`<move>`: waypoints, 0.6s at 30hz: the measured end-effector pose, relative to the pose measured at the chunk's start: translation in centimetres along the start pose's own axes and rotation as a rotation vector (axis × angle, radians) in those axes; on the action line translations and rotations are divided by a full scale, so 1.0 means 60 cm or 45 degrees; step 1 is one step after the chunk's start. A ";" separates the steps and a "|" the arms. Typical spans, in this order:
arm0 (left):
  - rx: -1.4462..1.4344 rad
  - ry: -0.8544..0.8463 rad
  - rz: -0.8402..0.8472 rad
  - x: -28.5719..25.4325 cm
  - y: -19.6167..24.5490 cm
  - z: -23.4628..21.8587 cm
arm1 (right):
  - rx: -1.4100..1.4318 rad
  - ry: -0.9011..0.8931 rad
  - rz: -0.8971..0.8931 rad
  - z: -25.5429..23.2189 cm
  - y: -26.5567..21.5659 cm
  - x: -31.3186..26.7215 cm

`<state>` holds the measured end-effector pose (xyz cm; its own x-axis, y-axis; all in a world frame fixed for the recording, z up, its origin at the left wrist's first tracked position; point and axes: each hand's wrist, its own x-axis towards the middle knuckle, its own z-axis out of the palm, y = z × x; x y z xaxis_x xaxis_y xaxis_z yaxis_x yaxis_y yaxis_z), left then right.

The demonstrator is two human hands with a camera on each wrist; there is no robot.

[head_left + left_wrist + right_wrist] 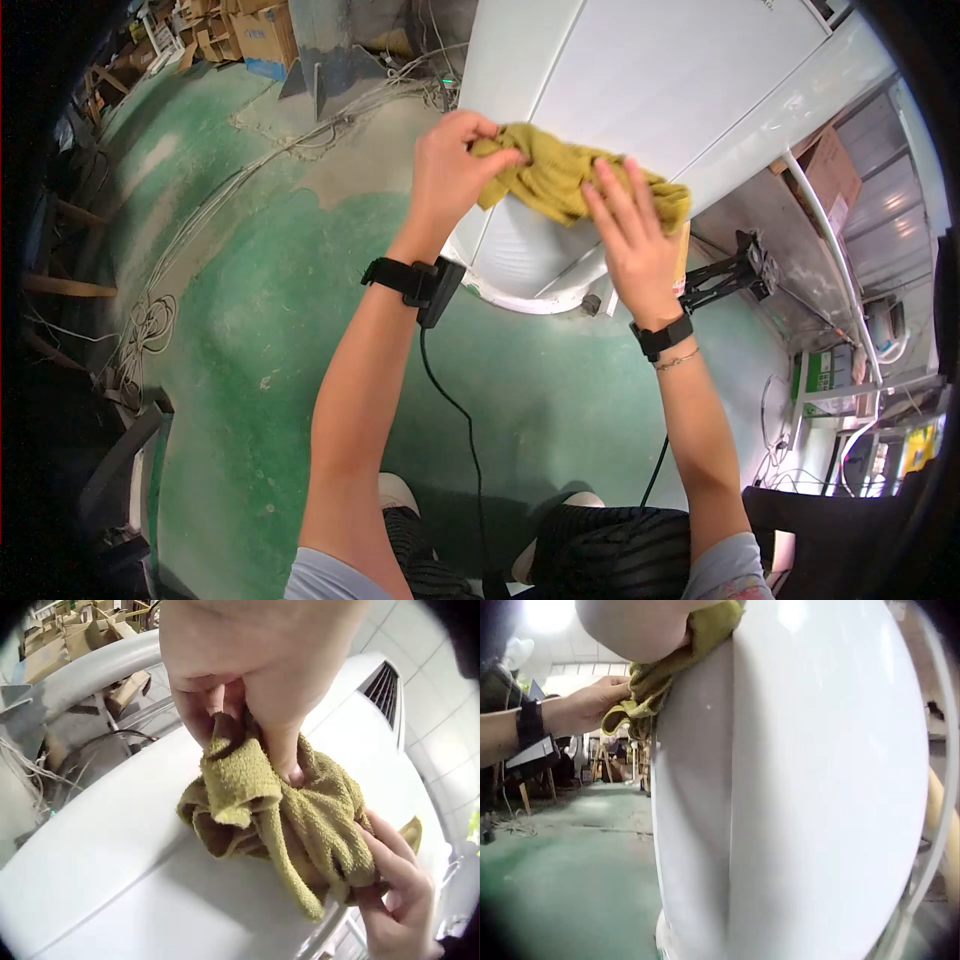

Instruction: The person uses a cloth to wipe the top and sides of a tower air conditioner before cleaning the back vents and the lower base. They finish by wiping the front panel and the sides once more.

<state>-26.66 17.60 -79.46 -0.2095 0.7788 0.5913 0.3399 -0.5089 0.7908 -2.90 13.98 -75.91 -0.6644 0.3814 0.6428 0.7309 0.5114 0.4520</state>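
A yellow-green terry cloth (550, 175) lies bunched against a tall white cabinet (660, 90) with a rounded front and panel seams. My left hand (447, 175) pinches the cloth's left end between thumb and fingers; folds hang below that grip in the left wrist view. At the other end is my right hand (640, 250), its fingers laid over the cloth. Seen from the left wrist, the right fingers (390, 851) and thumb take hold of the folds. The right wrist view shows the cloth (649, 690) at the cabinet's edge, with much of the right hand out of frame.
A dark vent grille (384, 701) is set into the cabinet's upper part. Loose cables (220, 190) run over the green floor (270, 400) at left. Cardboard boxes (265, 40) stand at the back left. A black metal stand (735, 270) is right of the cabinet.
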 end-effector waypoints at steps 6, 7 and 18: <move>0.154 -0.126 0.090 0.004 -0.007 -0.007 | 0.042 -0.033 -0.012 0.040 -0.009 -0.042; 0.133 -0.143 0.050 -0.007 -0.023 -0.004 | 0.045 -0.090 -0.036 0.044 -0.013 -0.053; 0.244 -0.252 -0.363 -0.140 -0.178 0.036 | 0.011 -0.572 -0.364 0.104 -0.058 -0.149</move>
<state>-26.53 17.30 -93.20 -0.1454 0.9442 0.2954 0.4627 -0.1990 0.8639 -0.50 13.61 -87.08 -0.8396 0.5173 0.1654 0.5108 0.6486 0.5642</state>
